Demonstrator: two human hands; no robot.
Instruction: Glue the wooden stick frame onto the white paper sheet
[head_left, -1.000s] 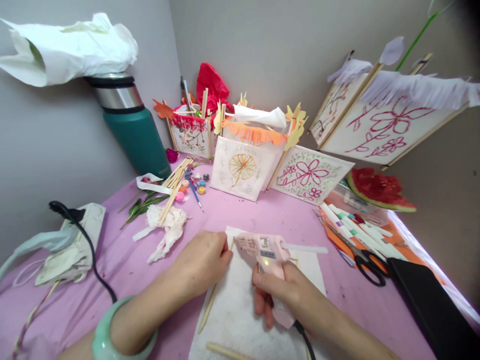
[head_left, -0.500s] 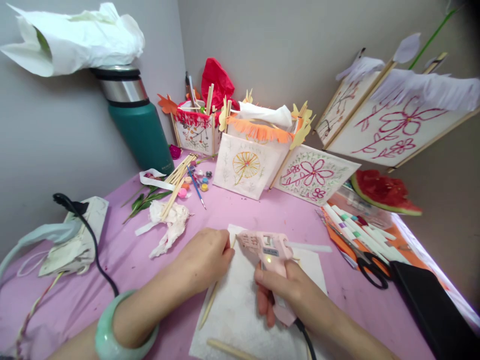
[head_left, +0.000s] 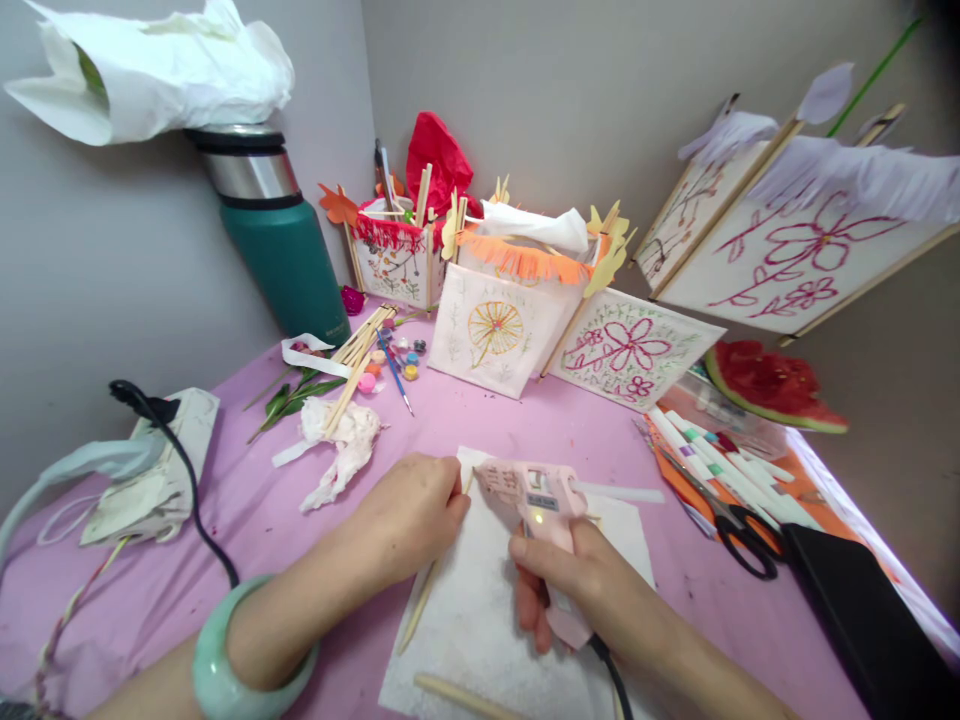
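Note:
My right hand (head_left: pixel 559 580) is wrapped around the handle of a pink glue gun (head_left: pixel 551 500), whose small light glows. Its nozzle points left at a thin wooden stick (head_left: pixel 422 605) along the left edge of a white sheet (head_left: pixel 480 640). My left hand (head_left: pixel 424 505) is closed over that stick near the sheet's upper left corner, with the fingertips mostly hidden. The stick's upper end shows just past my fingers, close to the nozzle. Another wooden stick (head_left: pixel 461 695) lies across the sheet's near end. A black cord runs down from the gun's handle.
Behind stand paper lanterns (head_left: pixel 517 325) with drawn flowers and fringes. At left are a teal bottle (head_left: pixel 281 265), a power strip (head_left: pixel 154 470), crumpled tissue (head_left: pixel 345 445) and loose sticks (head_left: pixel 364 340). At right lie black scissors (head_left: pixel 739 535), markers (head_left: pixel 720 460), a black phone-like slab (head_left: pixel 862 610) and watermelon (head_left: pixel 772 385).
The view has shifted very slightly. Both hands, the glue gun and the stick keep practically the same positions.

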